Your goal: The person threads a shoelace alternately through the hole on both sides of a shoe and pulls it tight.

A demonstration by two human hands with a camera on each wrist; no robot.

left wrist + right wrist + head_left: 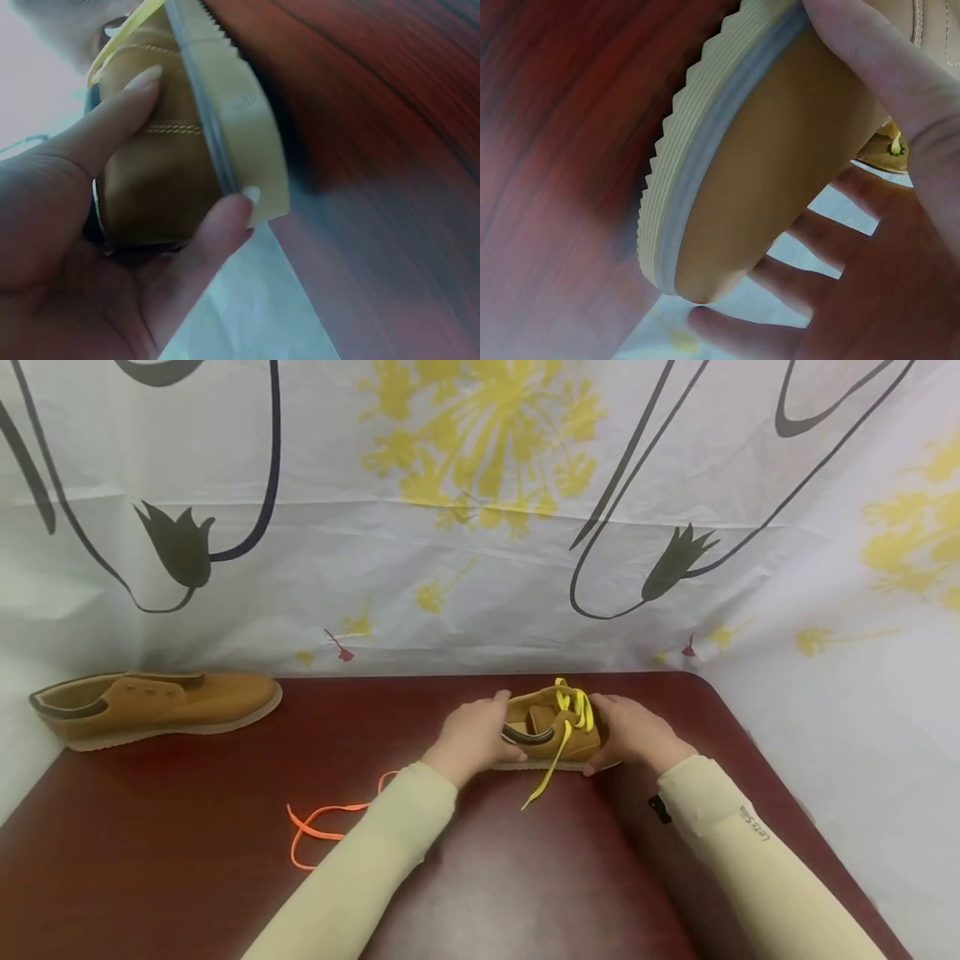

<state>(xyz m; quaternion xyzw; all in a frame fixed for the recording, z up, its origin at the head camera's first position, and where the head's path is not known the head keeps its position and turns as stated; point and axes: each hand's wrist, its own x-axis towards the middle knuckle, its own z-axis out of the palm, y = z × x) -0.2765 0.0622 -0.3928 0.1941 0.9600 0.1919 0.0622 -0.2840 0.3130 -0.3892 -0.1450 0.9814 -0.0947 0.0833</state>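
Observation:
A tan lace-up shoe (581, 747) with a pale ridged sole is on the dark red table, toe to the right. Yellow lace (584, 710) runs through its eyelets, one end trailing over the near side. My left hand (474, 739) grips the heel; in the left wrist view its thumb lies along the leather and a fingertip meets the sole edge. Around the toe, my right hand (633, 735) holds on, thumb on the near side, the other fingers spread along the far side in the right wrist view. The sole (679, 180) sits close over the tabletop.
A second tan shoe (225, 703), its eyelets unlaced, stands at the back left of the table (187, 818). An orange lace (322, 836) lies loosely looped beside my left sleeve. Behind the table hangs a white patterned cloth (465, 585), which continues along the right side.

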